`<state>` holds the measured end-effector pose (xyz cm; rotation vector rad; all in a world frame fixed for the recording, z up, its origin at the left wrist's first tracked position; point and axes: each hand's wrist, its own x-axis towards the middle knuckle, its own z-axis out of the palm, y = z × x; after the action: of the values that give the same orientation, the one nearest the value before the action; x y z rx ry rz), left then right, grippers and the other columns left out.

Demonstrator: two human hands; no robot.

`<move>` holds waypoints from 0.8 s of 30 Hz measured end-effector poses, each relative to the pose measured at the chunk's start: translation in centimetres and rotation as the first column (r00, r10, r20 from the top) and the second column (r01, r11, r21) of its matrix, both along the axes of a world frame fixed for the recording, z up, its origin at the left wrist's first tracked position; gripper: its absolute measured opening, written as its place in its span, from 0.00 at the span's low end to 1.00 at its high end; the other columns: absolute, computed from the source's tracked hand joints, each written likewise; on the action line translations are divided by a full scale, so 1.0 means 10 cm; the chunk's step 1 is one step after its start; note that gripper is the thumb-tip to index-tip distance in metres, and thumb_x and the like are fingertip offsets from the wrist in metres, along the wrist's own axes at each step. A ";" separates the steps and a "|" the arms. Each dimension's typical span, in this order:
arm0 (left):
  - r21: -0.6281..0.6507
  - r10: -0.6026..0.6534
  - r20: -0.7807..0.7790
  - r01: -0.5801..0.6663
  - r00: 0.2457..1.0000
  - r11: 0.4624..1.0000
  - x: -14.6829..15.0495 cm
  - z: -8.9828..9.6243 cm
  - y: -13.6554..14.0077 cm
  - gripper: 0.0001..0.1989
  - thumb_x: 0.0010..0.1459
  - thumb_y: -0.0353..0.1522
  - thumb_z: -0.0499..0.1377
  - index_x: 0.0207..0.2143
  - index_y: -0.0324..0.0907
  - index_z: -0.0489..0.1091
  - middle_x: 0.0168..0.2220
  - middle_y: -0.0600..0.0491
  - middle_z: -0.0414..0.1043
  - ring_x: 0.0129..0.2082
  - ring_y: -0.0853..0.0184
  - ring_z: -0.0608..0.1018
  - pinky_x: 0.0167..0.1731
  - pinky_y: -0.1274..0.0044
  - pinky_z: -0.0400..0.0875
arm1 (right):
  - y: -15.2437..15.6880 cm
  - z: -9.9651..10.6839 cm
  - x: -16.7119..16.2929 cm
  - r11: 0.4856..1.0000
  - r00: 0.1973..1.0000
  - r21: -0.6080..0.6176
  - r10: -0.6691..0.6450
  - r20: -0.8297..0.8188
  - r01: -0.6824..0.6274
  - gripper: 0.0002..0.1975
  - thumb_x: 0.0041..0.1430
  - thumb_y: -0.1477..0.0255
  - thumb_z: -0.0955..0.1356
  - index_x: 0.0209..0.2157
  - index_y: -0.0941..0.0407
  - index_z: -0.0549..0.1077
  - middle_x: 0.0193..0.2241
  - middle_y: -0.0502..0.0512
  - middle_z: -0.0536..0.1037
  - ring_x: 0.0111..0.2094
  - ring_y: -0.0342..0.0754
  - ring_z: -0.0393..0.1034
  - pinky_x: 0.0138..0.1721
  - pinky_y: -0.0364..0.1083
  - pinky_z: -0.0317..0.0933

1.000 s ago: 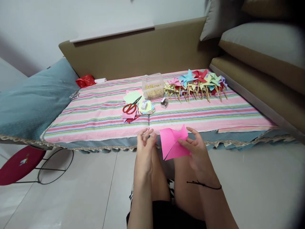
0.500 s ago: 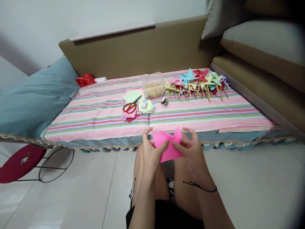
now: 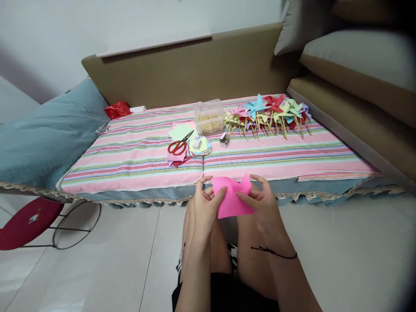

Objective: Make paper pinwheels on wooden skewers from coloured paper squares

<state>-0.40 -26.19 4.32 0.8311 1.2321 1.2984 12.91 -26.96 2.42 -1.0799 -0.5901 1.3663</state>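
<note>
A bright pink sheet of paper point(image 3: 231, 203) is held above my knees, its upper edge curling and one corner pointing up on the right. My left hand point(image 3: 208, 201) grips its left side, thumb on the front face and fingers behind. On the right, my right hand point(image 3: 258, 199) pinches the sheet with the thumb near its middle; the index finger sticks out. Fingers behind the paper are partly hidden. Beyond it on the striped cloth lie red-handled scissors point(image 3: 178, 146), a stack of coloured paper squares point(image 3: 204, 149) and a small open box point(image 3: 224, 140) of what look like pins.
A clear plastic box point(image 3: 209, 118) holds many thin wooden sticks. Finished paper pinwheels point(image 3: 274, 108) on sticks lie in a pile to its right. A red bag point(image 3: 117, 110) sits at the far left, and a red stool point(image 3: 30, 223) stands on the floor at left.
My left thumb has slid away from the paper's middle towards its left side. The sheet has shifted slightly right and is still in both hands.
</note>
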 end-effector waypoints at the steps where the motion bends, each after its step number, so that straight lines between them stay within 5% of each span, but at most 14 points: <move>1: 0.017 -0.002 0.033 0.002 0.999 1.000 -0.01 -0.02 0.01 0.23 0.46 0.35 0.66 0.44 0.43 0.63 0.25 0.56 0.74 0.23 0.72 0.74 0.25 0.81 0.66 | 0.00 0.00 0.00 1.000 1.000 -0.002 -0.022 -0.007 0.022 0.41 0.34 0.69 0.78 0.50 0.53 0.58 0.23 0.48 0.80 0.25 0.46 0.73 0.31 0.45 0.67; 10: 0.226 0.075 0.037 -0.082 0.996 0.971 -0.05 -0.04 0.09 0.19 0.44 0.27 0.66 0.38 0.42 0.64 0.29 0.58 0.70 0.23 0.78 0.72 0.27 0.84 0.65 | 0.04 0.01 0.01 0.997 0.997 -0.032 -0.072 0.016 0.072 0.39 0.33 0.68 0.79 0.47 0.53 0.59 0.24 0.48 0.80 0.26 0.48 0.74 0.31 0.46 0.67; 19: 0.266 -0.127 -0.147 0.163 0.981 0.950 -0.11 0.01 0.04 0.13 0.51 0.29 0.64 0.39 0.42 0.67 0.33 0.52 0.74 0.31 0.73 0.75 0.33 0.80 0.68 | 0.05 -0.04 0.02 0.994 0.994 -0.021 -0.106 0.002 0.106 0.39 0.33 0.68 0.79 0.47 0.53 0.59 0.25 0.49 0.80 0.25 0.48 0.74 0.30 0.46 0.67; 24: 0.260 -0.132 -0.025 0.134 0.991 0.956 -0.08 -0.02 0.04 0.11 0.50 0.30 0.64 0.37 0.42 0.68 0.31 0.53 0.73 0.34 0.71 0.76 0.35 0.79 0.68 | 0.03 0.01 0.02 0.996 0.997 -0.025 -0.080 -0.005 0.080 0.39 0.33 0.68 0.79 0.47 0.53 0.59 0.25 0.50 0.81 0.25 0.47 0.74 0.31 0.45 0.67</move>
<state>-1.25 -25.82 4.14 1.0893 1.0040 1.3656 13.15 -26.64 2.55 -1.1073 -0.5213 1.3096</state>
